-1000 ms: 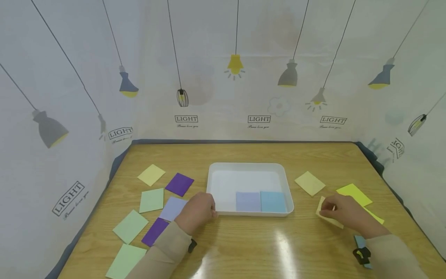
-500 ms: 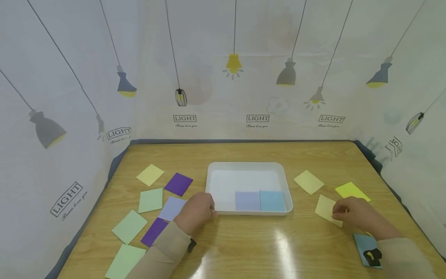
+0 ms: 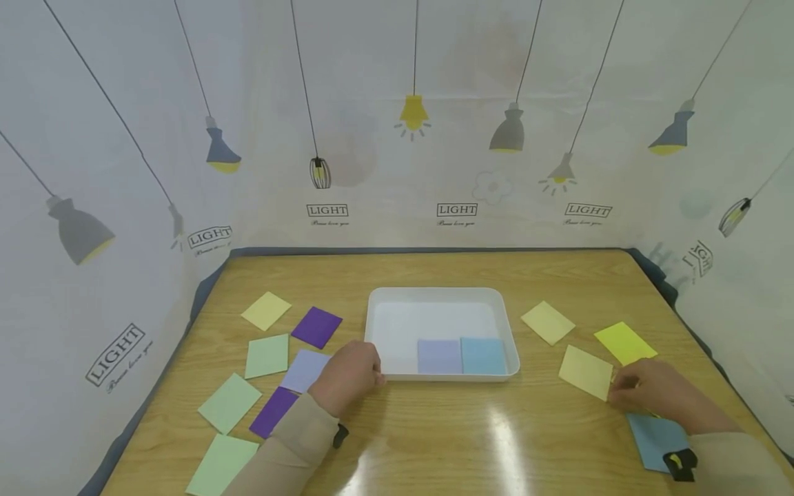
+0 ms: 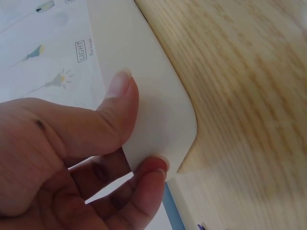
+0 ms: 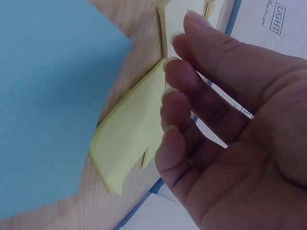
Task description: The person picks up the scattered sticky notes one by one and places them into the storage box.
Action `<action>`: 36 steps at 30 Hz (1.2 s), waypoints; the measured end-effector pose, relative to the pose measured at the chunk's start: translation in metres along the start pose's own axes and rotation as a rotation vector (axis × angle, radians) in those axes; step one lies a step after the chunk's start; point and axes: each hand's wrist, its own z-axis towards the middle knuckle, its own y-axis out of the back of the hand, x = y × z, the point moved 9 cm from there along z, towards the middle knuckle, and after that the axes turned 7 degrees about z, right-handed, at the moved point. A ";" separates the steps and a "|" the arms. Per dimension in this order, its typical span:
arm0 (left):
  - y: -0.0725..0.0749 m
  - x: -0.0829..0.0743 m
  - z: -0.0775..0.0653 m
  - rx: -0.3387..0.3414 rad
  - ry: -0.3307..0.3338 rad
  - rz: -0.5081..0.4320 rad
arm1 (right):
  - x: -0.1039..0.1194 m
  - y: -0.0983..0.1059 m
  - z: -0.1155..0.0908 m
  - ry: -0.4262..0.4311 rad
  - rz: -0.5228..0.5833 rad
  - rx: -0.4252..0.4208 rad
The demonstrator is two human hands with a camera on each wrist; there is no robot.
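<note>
My left hand (image 3: 349, 375) grips the near left corner of a white tray (image 3: 442, 377), thumb and fingers on its wall (image 4: 158, 96). Inside the tray, a lilac sticky note (image 3: 439, 356) and a light blue sticky note (image 3: 482, 355) lie side by side along the near edge. My right hand (image 3: 657, 393) hovers by the right corner of a pale yellow sticky note (image 3: 586, 372) lying on the table. Its fingers (image 5: 175, 108) are loosely bent, with nothing between them and the thumb. A blue sticky note (image 3: 657, 444) lies below that wrist, partly covered.
Right of the tray lie another pale yellow note (image 3: 548, 322) and a bright yellow note (image 3: 625, 343). On the left are several green notes (image 3: 267, 356), purple notes (image 3: 317, 327), a lilac note (image 3: 304, 370) and a yellow note (image 3: 266, 311). Printed cloth (image 3: 372, 227) borders the table.
My right hand has let go of the pale yellow note, which now lies flat, and has moved right and nearer to me. More of the blue note shows. My left hand stays on the tray.
</note>
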 end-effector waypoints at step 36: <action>-0.001 0.002 0.000 0.028 0.012 -0.059 | -0.052 -0.010 -0.011 -0.175 -0.047 0.107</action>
